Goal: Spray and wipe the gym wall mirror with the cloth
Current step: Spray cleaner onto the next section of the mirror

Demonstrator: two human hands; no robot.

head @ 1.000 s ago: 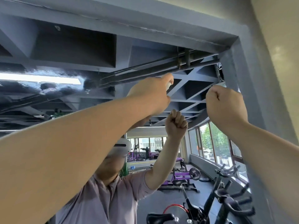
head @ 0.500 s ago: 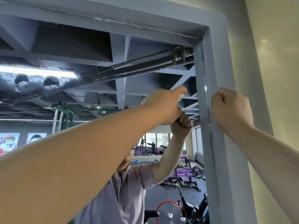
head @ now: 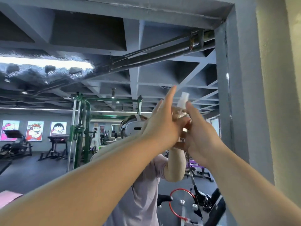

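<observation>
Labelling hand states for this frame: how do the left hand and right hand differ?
The left hand has straight fingers pointing up; the right hand has curled fingers, apparently round the spray bottle. The left hand's fingertips reach higher than the right hand's. Shared: both are raised before the mirror, meeting at the bottle.

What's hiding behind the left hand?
A small spray bottle; its white top pokes up beside the left hand. Its lower part is covered by it and the right hand.
</observation>
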